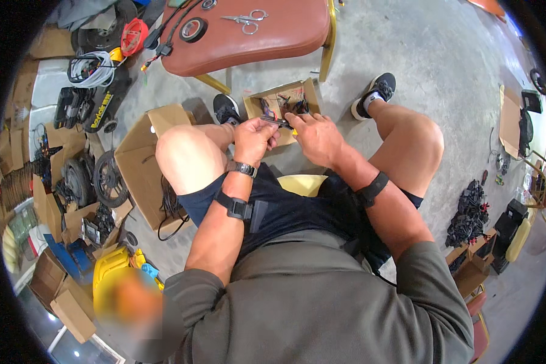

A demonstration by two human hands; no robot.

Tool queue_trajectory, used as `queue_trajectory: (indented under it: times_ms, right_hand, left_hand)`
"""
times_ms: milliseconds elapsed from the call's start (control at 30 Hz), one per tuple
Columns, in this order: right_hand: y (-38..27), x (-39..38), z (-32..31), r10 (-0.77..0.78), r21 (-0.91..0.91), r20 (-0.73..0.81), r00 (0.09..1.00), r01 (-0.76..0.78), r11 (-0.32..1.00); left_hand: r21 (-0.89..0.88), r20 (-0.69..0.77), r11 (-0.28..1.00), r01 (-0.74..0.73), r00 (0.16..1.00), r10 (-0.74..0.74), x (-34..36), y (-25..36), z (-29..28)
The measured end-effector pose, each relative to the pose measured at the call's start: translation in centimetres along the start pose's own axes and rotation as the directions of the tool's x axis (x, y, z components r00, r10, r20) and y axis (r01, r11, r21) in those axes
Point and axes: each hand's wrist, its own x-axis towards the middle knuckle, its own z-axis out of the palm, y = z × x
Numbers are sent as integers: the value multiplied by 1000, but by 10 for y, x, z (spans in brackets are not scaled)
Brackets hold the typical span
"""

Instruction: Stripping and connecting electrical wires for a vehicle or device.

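Both of my hands meet between my knees, over a small open cardboard box (249, 106). My left hand (253, 139) has its fingers closed in a pinch on a slim dark piece (275, 121), too small to name with certainty. My right hand (319, 139) grips the same piece from the other side, its fingers bent over it. A small yellow bit (295, 131) shows under the right fingers. Short wires with connectors (300, 104) lie inside the box, just beyond my fingertips.
Ahead stands a brown padded chair (273, 45) bearing scissors (249, 22), a roll of black tape (193, 30) and black cables. A larger open carton (133, 142) sits by my left knee. Wheels and boxes crowd the left; a black cable heap (468, 212) lies right.
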Motion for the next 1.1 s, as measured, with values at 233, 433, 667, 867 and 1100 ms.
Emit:
queue_trajectory:
  times_ms: [233,433,667,867,1100]
  right_hand:
    - [-9,0,-14,-24,-92,-39,999,20,996]
    - [-9,1,-16,-43,-99,-65,997,37,994]
    - [-9,3,-19,-47,-110,-79,996,38,993]
    - [-10,5,-20,-38,-99,-63,997,31,995]
    - [-9,6,-17,-51,-106,-101,994,40,994]
  left_hand:
    - [-124,-5,992,-30,1000,29,0,-1,2]
    - [-137,2,990,-39,999,40,2,-4,1]
    - [-175,4,981,-82,996,84,1,-1,1]
    - [-155,-25,984,-91,996,88,3,0,1]
    - [-147,-40,985,-91,995,86,3,2,1]
